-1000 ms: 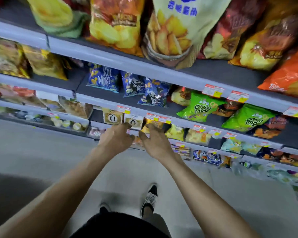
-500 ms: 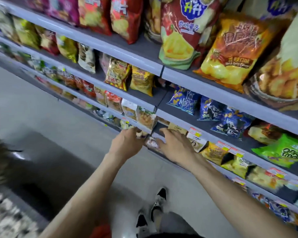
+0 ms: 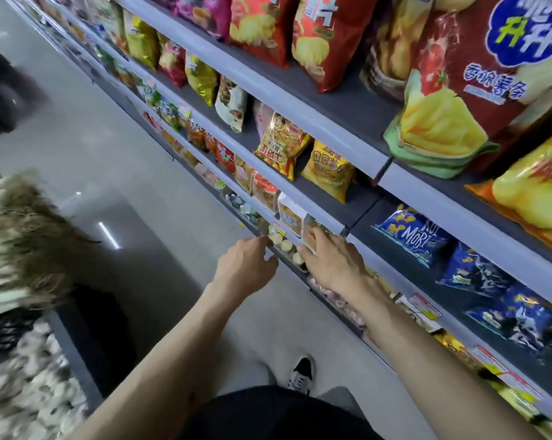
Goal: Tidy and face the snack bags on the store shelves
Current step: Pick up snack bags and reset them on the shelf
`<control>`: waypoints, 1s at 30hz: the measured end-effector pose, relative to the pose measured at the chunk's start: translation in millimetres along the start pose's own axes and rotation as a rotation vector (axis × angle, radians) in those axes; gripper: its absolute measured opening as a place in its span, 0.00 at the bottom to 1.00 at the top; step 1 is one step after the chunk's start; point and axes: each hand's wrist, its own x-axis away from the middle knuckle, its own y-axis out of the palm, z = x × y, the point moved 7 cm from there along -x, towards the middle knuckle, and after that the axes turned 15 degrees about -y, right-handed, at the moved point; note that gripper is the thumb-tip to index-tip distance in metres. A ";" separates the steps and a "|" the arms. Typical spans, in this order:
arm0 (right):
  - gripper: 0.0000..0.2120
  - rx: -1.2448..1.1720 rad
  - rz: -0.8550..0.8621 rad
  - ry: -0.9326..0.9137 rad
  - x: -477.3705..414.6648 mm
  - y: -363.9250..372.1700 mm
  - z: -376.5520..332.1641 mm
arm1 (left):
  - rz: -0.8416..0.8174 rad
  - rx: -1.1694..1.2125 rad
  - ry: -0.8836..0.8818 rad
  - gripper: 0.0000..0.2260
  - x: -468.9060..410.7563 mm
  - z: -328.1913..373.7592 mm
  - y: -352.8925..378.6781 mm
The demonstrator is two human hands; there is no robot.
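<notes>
**Hands move one bay left to a fresh stretch of low shelf**

Both of the person's arms reach down and forward to a low level of the store shelves (image 3: 300, 193). Compared with a second ago, the view and the hands have shifted left along the aisle. The blue snack bags (image 3: 417, 236) that sat above the hands then are now off to the right.

The right hand (image 3: 335, 263) lies with fingers spread and fairly straight over the front of a small snack bag (image 3: 311, 231). It touches the bag rather than gripping it. This bag stands at the shelf's front edge, just beside a white-topped bag (image 3: 292, 214).

The left hand (image 3: 246, 265) hovers just left of the right hand, its fingers curled towards a row of pale round snacks (image 3: 276, 239) on the level below. Whether it pinches anything cannot be told.

The shift suggests the previous section is done and this bay is next. The likely next step is pressing or pulling the small bag upright and square to the edge. Much of the aisle's shelving to the left seems not yet faced.
</notes>
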 end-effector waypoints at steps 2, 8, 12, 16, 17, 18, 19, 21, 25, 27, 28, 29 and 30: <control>0.25 -0.008 -0.002 0.002 -15.7 -2.4 -0.2 | -0.012 0.001 -0.012 0.19 -14.5 -1.0 -3.2; 0.22 -0.026 0.023 0.035 -67.7 -2.2 -2.7 | -0.030 0.001 0.015 0.19 -72.4 -1.2 -17.4; 0.20 0.045 0.037 0.103 -93.0 2.1 -9.1 | -0.070 -0.001 0.091 0.19 -120.7 1.4 -22.0; 0.21 0.085 0.031 0.180 -113.4 8.7 -22.6 | -0.094 -0.007 0.156 0.15 -170.6 4.3 -39.7; 0.21 0.076 0.037 0.208 -118.8 10.8 -24.2 | -0.090 -0.004 0.179 0.14 -183.0 6.7 -46.5; 0.21 0.039 0.053 0.248 -122.9 12.1 -24.6 | -0.082 -0.003 0.204 0.14 -194.8 10.1 -53.1; 0.22 -0.023 0.094 0.290 -124.9 12.0 -24.5 | -0.070 0.002 0.230 0.15 -205.8 14.5 -59.6; 0.26 -0.194 0.229 0.390 -126.4 9.7 -20.0 | -0.049 0.025 0.260 0.18 -228.1 24.9 -70.4; 0.36 -0.447 0.470 0.595 -121.2 12.0 5.0 | -0.023 0.134 0.285 0.30 -269.6 51.8 -82.6; 0.40 -0.527 0.550 0.670 -120.3 16.1 24.0 | -0.008 0.174 0.292 0.35 -286.5 67.2 -84.3; 0.42 -0.552 0.590 0.702 -120.6 17.2 33.3 | -0.007 0.177 0.290 0.39 -294.3 74.7 -83.8; 0.44 -0.576 0.625 0.728 -121.5 17.8 41.8 | -0.006 0.169 0.295 0.42 -301.2 82.1 -83.1; 0.46 -0.603 0.653 0.752 -123.1 18.5 49.4 | -0.007 0.157 0.299 0.44 -307.2 89.1 -82.3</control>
